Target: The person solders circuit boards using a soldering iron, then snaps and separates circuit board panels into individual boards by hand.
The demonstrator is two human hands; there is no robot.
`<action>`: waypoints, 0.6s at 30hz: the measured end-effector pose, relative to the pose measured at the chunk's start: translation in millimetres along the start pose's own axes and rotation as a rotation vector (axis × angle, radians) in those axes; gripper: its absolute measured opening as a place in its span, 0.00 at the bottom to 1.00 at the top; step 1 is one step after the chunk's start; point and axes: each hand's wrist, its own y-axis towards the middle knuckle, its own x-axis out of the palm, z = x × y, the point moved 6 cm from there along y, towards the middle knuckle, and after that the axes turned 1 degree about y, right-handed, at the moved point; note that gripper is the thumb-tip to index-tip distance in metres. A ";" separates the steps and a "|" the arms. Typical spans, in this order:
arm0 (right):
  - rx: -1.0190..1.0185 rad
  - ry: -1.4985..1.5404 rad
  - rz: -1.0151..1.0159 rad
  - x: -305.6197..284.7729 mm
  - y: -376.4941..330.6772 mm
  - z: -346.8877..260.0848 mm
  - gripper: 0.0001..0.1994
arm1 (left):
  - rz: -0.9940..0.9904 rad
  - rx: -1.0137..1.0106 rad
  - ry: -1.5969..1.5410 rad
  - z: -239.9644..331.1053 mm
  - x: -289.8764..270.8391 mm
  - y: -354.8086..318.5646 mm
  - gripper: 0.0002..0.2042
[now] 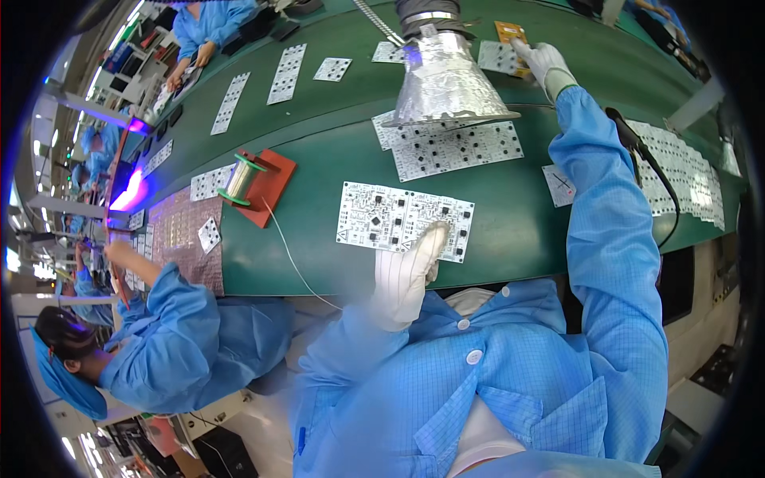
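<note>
My left hand (pixel 405 280), in a white glove, grips a white circuit board (pixel 370 215) from its near edge. The thumb lies across the board's face, and the other fingers are mostly hidden beneath. The board is dotted with small black parts and is held above the green bench near its front edge. Far off to the right, my gloved right hand (pixel 546 65) is stretched out with its fingers closed at the right edge of another white circuit board (pixel 497 57). A yellow-orange card or packet (pixel 508 32) shows beside and behind that board.
A silver foil-covered hood (pixel 446 84) hangs over stacked circuit boards (pixel 458 150). Left stands a solder wire spool (pixel 241 178) on a red holder (pixel 271 185). Overlapping boards (pixel 677 171) and a black-handled tool with cable (pixel 625 131) lie right. A co-worker (pixel 171 342) sits left.
</note>
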 end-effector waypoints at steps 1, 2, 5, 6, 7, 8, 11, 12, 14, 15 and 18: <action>0.059 -0.294 0.203 -3.5 16.9 7.8 0.35 | -0.065 -0.064 0.017 -7.0 -0.1 -2.5 0.25; -0.049 -0.212 0.358 -8.9 -2.0 -6.4 0.32 | -0.050 -0.073 0.022 -7.9 -4.6 -2.8 0.25; -0.121 0.618 0.278 -36.7 -93.4 -50.9 0.21 | 0.154 0.162 0.366 -5.6 -7.5 -13.9 0.26; -0.035 0.730 0.231 -43.9 -134.0 -58.7 0.18 | 0.170 0.086 0.302 -10.4 -2.1 -13.1 0.25; -0.070 0.675 0.183 -47.8 -168.1 -55.9 0.17 | 0.173 0.021 0.233 -12.8 3.1 -7.2 0.24; -0.104 0.629 0.135 -50.6 -198.3 -53.5 0.17 | 0.188 0.154 0.262 -0.1 3.6 -1.8 0.21; -0.030 0.850 -0.562 -8.6 -282.8 -56.2 0.24 | 0.087 0.156 0.091 17.6 22.2 14.0 0.18; -0.039 0.878 -0.705 2.6 -298.4 -59.1 0.27 | 0.045 0.155 0.006 24.0 29.3 18.3 0.16; -0.159 0.749 -0.605 15.5 -303.0 -66.2 0.25 | -0.019 0.129 -0.138 30.8 34.9 16.3 0.12; 0.048 0.908 -0.696 5.4 -312.7 -61.9 0.22 | 0.091 -0.060 -0.511 18.8 31.1 12.9 0.10; -0.121 0.750 -0.631 -10.7 -305.4 -65.3 0.13 | 0.323 -0.277 -0.344 15.9 -5.4 8.3 0.10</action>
